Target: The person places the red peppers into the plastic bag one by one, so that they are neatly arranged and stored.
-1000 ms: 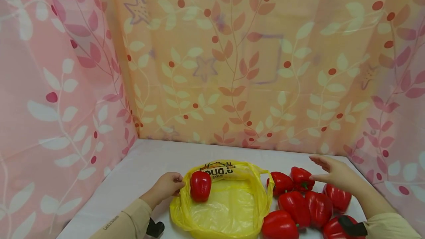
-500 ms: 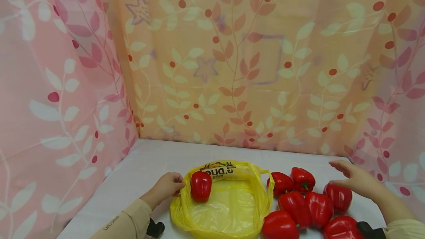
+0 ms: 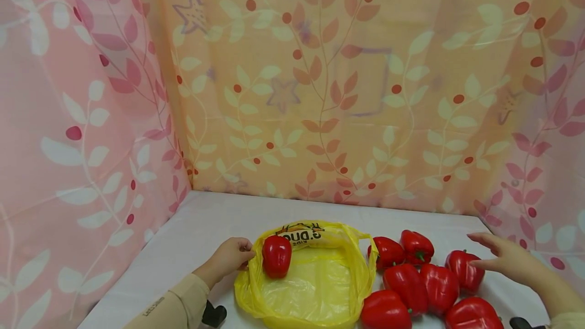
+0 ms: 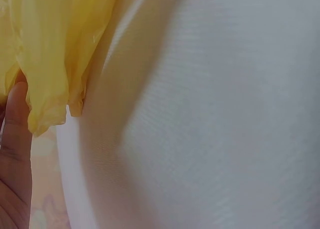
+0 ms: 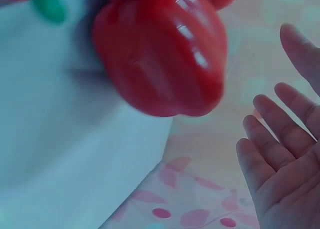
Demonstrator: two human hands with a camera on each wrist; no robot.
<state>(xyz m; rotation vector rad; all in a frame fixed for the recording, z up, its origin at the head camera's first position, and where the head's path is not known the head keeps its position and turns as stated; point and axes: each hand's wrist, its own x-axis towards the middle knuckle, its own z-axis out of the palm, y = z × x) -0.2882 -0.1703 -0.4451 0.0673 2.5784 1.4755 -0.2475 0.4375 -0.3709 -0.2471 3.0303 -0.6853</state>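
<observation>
My left hand (image 3: 230, 258) pinches the left rim of a yellow plastic bag (image 3: 315, 293), which lies spread open on the table. In the left wrist view a finger (image 4: 17, 124) meets the bag's gathered edge (image 4: 50, 64). Inside the bag, against its left wall, sits one red bell pepper (image 3: 276, 257). My right hand (image 3: 509, 260) is held with fingers apart, just right of the outermost loose bell pepper (image 3: 461, 268). The right wrist view has that palm (image 5: 290, 189) facing a red bell pepper (image 5: 160, 54), with nothing in the hand.
Several more red bell peppers (image 3: 407, 288) are grouped on the white table (image 3: 219, 207), right of the bag. Patterned curtains (image 3: 320, 116) enclose the table at the back and both sides. Black wrist mounts (image 3: 214, 314) show below the hands.
My right hand has moved right and nearer to me, from beside the back peppers to the outer side of the rightmost one. The left hand and the bag have stayed put.
</observation>
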